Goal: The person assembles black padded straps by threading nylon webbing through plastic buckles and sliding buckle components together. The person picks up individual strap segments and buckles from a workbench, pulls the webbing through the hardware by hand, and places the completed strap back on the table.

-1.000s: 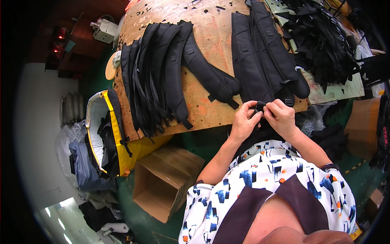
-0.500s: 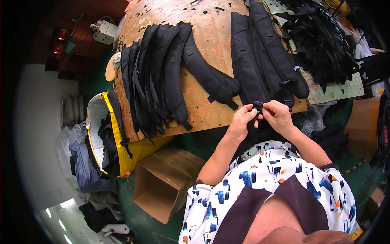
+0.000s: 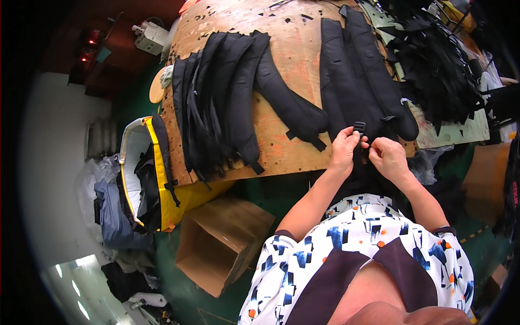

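At the table's front edge, my left hand (image 3: 345,147) pinches a black plastic buckle (image 3: 359,127) upright between thumb and fingers. Just right of it is my right hand (image 3: 388,157), closed and lower than the buckle; its fingers hide whatever they may hold. Dark strap material hangs between the two hands. Beyond them, black padded shoulder straps (image 3: 346,81) lie lengthwise on the wooden table (image 3: 295,51). To the left, several more black straps (image 3: 222,97) overlap in a fanned row, some tails hanging over the edge. One curved strap (image 3: 287,97) lies at the row's right end.
Black fabric strips (image 3: 433,70) are heaped at the far right. An open cardboard box (image 3: 222,238) lies on the green floor below the table. Left of it stands a yellow and black bag (image 3: 162,179) with a white lining. Another carton (image 3: 483,179) is at the right.
My right hand has come away from the buckle and moved lower right. My left hand keeps the buckle, now more exposed above its fingers. The whole view has shifted slightly.
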`<state>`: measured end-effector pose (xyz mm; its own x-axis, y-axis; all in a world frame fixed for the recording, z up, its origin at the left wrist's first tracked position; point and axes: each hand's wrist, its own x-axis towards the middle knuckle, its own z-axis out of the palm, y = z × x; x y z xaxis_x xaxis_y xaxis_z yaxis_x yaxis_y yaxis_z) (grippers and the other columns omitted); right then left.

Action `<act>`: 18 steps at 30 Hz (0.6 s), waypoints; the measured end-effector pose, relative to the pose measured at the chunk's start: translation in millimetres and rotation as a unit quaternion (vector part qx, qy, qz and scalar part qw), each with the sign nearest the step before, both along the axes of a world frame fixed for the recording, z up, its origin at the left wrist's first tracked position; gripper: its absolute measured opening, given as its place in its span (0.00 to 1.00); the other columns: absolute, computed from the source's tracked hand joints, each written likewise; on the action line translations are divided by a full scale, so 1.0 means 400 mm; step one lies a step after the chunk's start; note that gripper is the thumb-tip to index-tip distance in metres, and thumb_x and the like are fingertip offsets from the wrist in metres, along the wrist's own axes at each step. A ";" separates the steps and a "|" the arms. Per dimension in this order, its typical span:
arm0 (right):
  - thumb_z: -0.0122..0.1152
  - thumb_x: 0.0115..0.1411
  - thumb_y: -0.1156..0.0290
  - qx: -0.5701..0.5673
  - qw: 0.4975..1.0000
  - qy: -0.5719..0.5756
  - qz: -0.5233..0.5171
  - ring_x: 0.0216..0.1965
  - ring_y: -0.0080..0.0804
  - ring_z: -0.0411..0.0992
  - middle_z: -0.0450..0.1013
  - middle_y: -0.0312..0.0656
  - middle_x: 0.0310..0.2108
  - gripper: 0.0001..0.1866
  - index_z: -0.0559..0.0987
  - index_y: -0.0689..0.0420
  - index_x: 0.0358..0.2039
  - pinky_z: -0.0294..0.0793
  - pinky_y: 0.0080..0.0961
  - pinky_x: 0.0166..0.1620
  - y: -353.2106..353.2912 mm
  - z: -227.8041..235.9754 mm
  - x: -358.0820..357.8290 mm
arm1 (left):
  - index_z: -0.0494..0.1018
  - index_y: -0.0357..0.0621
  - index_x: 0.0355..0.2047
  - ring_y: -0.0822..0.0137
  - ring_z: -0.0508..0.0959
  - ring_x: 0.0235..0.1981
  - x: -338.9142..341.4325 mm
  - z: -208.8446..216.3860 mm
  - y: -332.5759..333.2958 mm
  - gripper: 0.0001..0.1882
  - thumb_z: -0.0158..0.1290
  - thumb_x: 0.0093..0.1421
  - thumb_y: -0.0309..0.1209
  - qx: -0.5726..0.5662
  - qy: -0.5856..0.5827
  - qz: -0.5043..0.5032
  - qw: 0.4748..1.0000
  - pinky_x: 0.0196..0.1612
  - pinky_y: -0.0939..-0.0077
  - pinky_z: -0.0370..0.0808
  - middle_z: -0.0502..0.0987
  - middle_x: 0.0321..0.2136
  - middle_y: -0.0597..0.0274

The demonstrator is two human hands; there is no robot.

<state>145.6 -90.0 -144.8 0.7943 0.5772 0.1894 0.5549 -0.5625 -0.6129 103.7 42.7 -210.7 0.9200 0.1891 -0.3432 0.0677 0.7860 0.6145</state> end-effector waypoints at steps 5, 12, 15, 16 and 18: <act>0.58 0.53 0.66 -0.122 0.990 -0.057 -0.041 0.20 0.42 0.70 0.68 0.42 0.18 0.12 0.73 0.58 0.17 0.69 0.37 0.27 -0.060 -0.021 0.028 | 0.71 0.38 0.37 0.77 0.74 0.23 -0.015 0.085 0.077 0.09 0.52 0.60 0.30 0.544 0.016 0.027 0.838 0.28 0.81 0.72 0.76 0.25 0.63; 0.61 0.51 0.71 0.094 0.993 -0.060 0.047 0.21 0.40 0.69 0.68 0.41 0.22 0.05 0.74 0.57 0.24 0.68 0.30 0.24 0.060 0.063 -0.004 | 0.50 0.43 0.61 0.46 0.60 0.55 -0.009 -0.008 0.323 0.41 0.59 0.50 0.36 0.705 0.201 0.206 0.649 0.57 0.61 0.59 0.60 0.53 0.45; 0.60 0.49 0.73 0.070 0.983 -0.130 0.105 0.33 0.40 0.70 0.69 0.42 0.28 0.11 0.73 0.57 0.35 0.71 0.30 0.34 0.163 0.044 0.017 | 0.42 0.46 0.63 0.44 0.57 0.57 0.040 0.002 0.290 0.50 0.62 0.46 0.37 0.715 0.279 0.133 0.627 0.59 0.61 0.57 0.54 0.57 0.43; 0.59 0.49 0.74 0.050 0.981 -0.155 0.106 0.37 0.40 0.70 0.70 0.42 0.29 0.15 0.72 0.57 0.38 0.71 0.30 0.37 0.203 0.016 0.034 | 0.42 0.46 0.63 0.44 0.57 0.57 0.051 -0.002 0.288 0.50 0.62 0.46 0.37 0.718 0.273 0.134 0.626 0.59 0.61 0.57 0.54 0.57 0.43; 0.58 0.48 0.74 -0.042 0.983 -0.156 0.088 0.41 0.40 0.68 0.70 0.44 0.31 0.18 0.70 0.58 0.42 0.70 0.31 0.41 0.287 -0.067 0.078 | 0.39 0.48 0.64 0.44 0.56 0.58 0.056 -0.018 0.299 0.55 0.64 0.43 0.35 0.653 0.196 0.174 0.711 0.59 0.62 0.57 0.52 0.58 0.40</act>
<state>176.8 24.9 -171.4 0.5913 0.7248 0.3535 0.8019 -0.4817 -0.3535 126.1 162.2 -217.8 0.6212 0.7749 0.1169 0.3759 -0.4256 0.8231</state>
